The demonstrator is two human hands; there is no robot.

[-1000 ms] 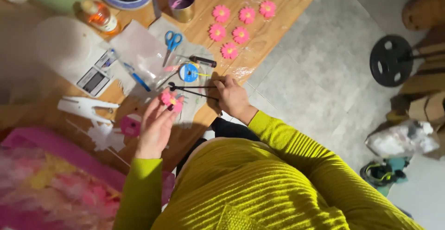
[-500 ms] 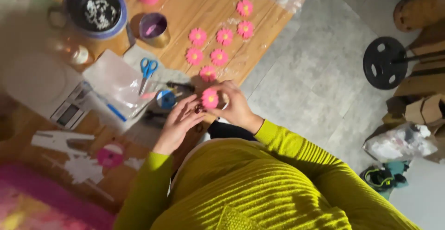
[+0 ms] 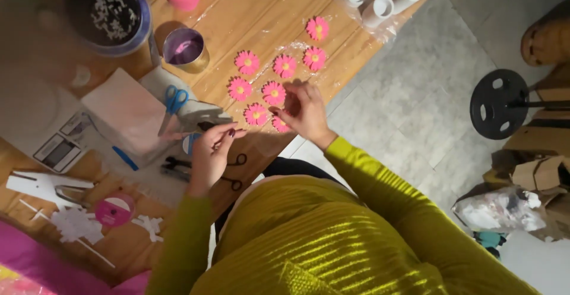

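the right hand (image 3: 306, 112) reaches over the wooden surface (image 3: 261, 10) with its fingers curled down onto a small pink daisy-shaped flower with a yellow centre (image 3: 279, 124) at the near end of the group. its grip is narrow, pinched at that flower, though the fingers hide most of it. the flower lies just under the fingertips, toward the body from the other pink daisies (image 3: 274, 92), which run in two rows slanting up and away to the right. the left hand (image 3: 211, 155) is close by to the left, its grip closed to a pinch on something thin and dark that i cannot make out. black-handled tongs (image 3: 205, 170) lie beneath it, blue-handled scissors (image 3: 172, 103) further left.
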